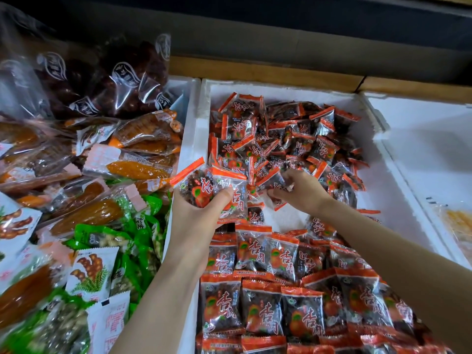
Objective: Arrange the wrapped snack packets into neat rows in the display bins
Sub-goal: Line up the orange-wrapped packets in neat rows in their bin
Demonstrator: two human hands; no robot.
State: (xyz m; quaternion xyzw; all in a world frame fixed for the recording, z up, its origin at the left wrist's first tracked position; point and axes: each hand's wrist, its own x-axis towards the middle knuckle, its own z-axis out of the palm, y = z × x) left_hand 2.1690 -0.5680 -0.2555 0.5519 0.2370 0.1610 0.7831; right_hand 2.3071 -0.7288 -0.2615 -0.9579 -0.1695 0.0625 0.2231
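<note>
A person's 2 bare hands work over a white foam display bin (281, 86) of orange-edged wrapped snack packets, seen from a head-worn camera. The left hand (196, 213) is curled round a small bunch of packets (200, 186), thumb pressed across the front wrapper, and holds it above the bin's left wall. The right hand (301, 190) reaches into the loose pile (281, 139) heaped at the far end of the bin, its fingertips pinching a single packet (272, 178) at the pile's near edge. At the near end, at least 2 neat rows (260, 310) of the same packets lie face up and overlapping (red characters upright toward the camera), with a bare strip of foam floor between the rows and the pile. To the left, a neighbouring bin is filled with orange dried-fruit packs (132, 168), green packets (143, 226) and dark red sweets in clear wrappers (102, 80). To the right stands another white foam bin (421, 149). A wooden ledge (255, 70) runs behind all 3 bins.
</note>
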